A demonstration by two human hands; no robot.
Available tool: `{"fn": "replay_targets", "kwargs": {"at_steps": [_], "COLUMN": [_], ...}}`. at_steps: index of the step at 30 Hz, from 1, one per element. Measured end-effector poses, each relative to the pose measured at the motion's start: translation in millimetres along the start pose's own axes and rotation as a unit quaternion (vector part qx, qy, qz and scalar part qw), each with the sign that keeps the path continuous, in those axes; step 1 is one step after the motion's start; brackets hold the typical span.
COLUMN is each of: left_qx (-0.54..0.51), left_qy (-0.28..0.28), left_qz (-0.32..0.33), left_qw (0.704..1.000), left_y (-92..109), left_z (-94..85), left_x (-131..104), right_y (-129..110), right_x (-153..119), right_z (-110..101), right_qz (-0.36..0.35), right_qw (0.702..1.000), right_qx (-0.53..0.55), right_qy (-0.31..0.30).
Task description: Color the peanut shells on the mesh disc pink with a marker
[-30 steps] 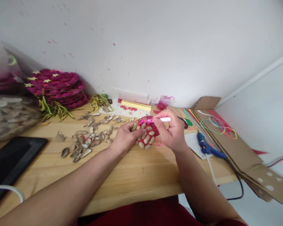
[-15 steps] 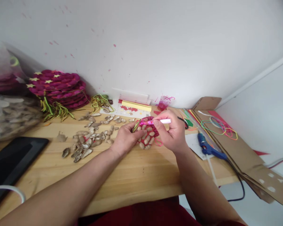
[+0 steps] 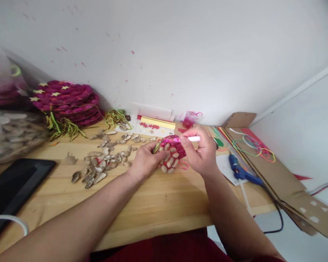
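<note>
Head view: the right hand (image 3: 199, 154) has its fingers pinched narrow around a brush (image 3: 194, 138), and the left hand (image 3: 146, 160) has its fingers closed on the left edge of a peanut disc (image 3: 170, 162), thumb lying over the nuts. The disc sits between the 2 hands, to the left of the right fingers. The brush lies roughly sideways, white end pointing right, pink end leftward over the disc's far, pink-coloured part. A yellow-green cord (image 3: 156, 147) lies beside the left fingers; a pink loop (image 3: 183, 165) shows at the disc's near right side. Farther out on the worktop (image 3: 153, 203) are loose shells (image 3: 94, 176) to the left and a blue glue gun (image 3: 243, 174) to the right. The left fingertips are partly hidden, and the brush tip blurs into the pink, so I cannot tell whether it touches.
</note>
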State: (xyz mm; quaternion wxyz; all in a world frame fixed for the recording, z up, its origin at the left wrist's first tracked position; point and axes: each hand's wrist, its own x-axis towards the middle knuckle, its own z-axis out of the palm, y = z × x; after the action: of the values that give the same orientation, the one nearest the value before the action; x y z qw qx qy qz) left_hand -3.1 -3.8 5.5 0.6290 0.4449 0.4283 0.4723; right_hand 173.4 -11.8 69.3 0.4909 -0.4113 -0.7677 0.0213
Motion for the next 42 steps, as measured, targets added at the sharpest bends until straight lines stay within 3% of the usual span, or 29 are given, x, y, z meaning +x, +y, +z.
{"fn": "replay_targets", "kwargs": {"at_steps": [3, 8, 12, 17, 23, 27, 31, 42], "left_qx": [-0.009, -0.018, -0.046, -0.076, -0.108, -0.110, -0.108, -0.091], "left_qy": [0.000, 0.007, 0.000, 0.001, 0.000, -0.003, -0.003, -0.009], "left_qz": [-0.002, 0.000, -0.011, -0.029, -0.060, -0.066, -0.064, -0.048], "left_qw": [1.000, 1.000, 0.999, 0.997, 0.992, 0.992, 0.992, 0.995], "left_y": [1.0, 2.4, 2.0, 5.4, 11.8, 12.3, 12.7, 11.4], "left_z": [0.2, 1.0, 2.1, 3.6, 6.1, 6.6, 6.3, 6.0], "left_x": [-0.2, 0.1, 0.8, 0.3, -1.9, -2.3, -2.6, -2.9], "right_y": [-0.1, 0.9, 3.0, 6.9, 7.9, 9.0, 9.0, 9.1], "right_x": [0.1, 0.0, -0.3, 0.6, 1.6, 1.6, 1.8, 0.7], "right_z": [0.2, 0.6, 0.4, -2.9, -3.3, -3.2, -3.3, -1.6], "right_qz": [-0.003, 0.001, 0.002, 0.011, 0.001, 0.021, 0.011, 0.026], "right_qw": [0.999, 1.000, 0.999, 1.000, 0.999, 0.999, 0.999, 0.999], "right_qx": [0.031, 0.006, 0.039, 0.012, 0.037, 0.034, 0.043, 0.038], "right_qy": [-0.025, 0.004, -0.030, 0.002, -0.017, 0.012, -0.013, -0.007]}}
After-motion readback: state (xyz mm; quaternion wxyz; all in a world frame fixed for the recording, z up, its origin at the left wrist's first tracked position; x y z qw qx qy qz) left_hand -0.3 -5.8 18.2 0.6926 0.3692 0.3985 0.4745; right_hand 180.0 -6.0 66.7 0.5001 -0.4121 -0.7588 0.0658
